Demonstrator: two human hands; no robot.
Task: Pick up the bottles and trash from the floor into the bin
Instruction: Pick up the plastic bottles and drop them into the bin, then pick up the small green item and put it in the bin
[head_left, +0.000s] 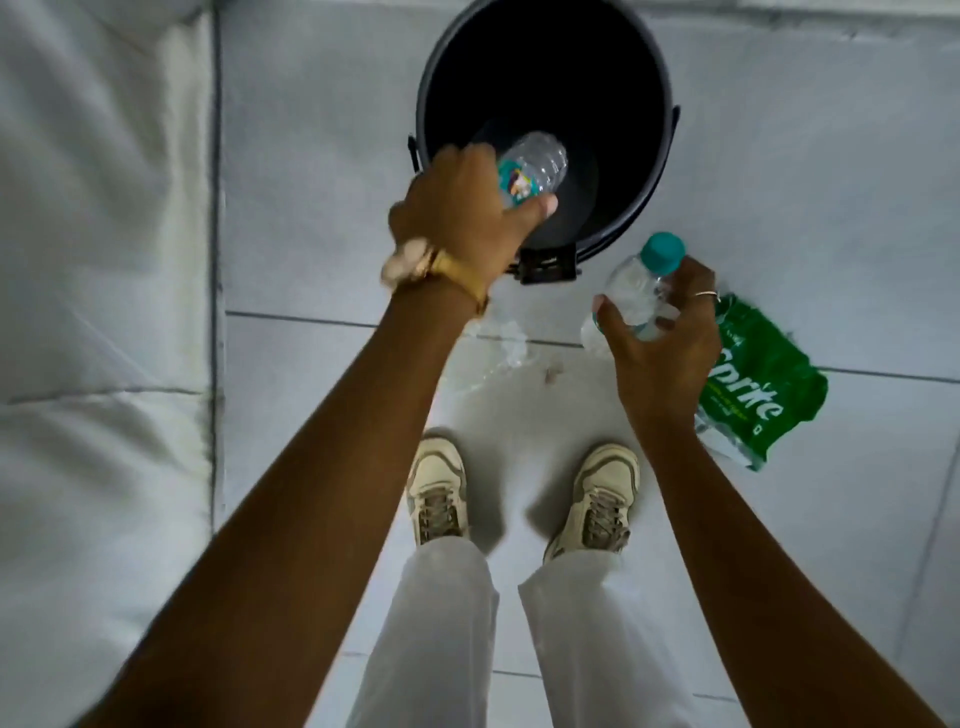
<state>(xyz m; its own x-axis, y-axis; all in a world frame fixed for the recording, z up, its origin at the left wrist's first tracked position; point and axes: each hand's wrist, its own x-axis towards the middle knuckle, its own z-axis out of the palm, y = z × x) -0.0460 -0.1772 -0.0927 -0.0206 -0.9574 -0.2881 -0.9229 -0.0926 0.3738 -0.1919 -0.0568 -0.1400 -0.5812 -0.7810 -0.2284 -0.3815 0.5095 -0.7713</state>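
A black round bin (644, 171) stands open on the white tiled floor straight ahead. My left hand (457, 218) is closed around a clear plastic bottle (535, 166) with a teal label, held over the bin's near rim with its base pointing into the bin. My right hand (660, 332) grips a second clear bottle with a teal cap (636, 283), just right of the bin's front. A flattened green Sprite bottle (763, 384) lies on the floor under and right of that hand. A crumpled clear wrapper (501, 345) lies on the floor between my arms.
A white mattress or cushion (98, 260) fills the left side along the floor. My two feet in beige sneakers (439, 493) stand behind the bin. A small brown scrap (551, 371) lies on the tile near the wrapper.
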